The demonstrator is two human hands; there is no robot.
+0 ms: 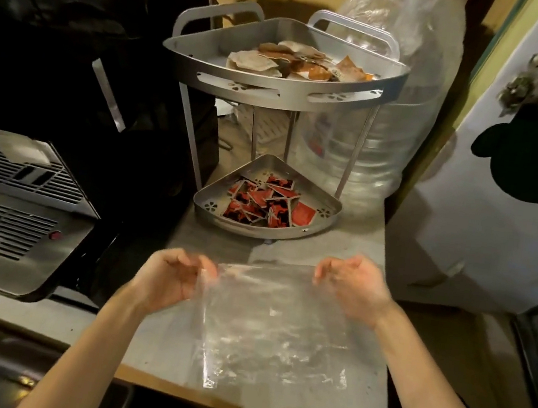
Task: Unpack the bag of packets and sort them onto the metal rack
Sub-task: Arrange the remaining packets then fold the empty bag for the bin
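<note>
Clear plastic bag, seemingly emptied, lies before the two-tier metal corner rack; I pinch its top corners with left hand and right hand, stretching it flat to check.

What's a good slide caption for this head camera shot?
Both hands hold an emptied clear bag before a two-tier metal rack of sorted packets.

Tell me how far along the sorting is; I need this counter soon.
Mostly done, it seems. Red packets fill the rack's lower tray; tan and orange packets lie in the upper tray. Left hand and right hand each pinch a top corner of the clear plastic bag, which looks empty. Likely left: dispose of the bag.
</note>
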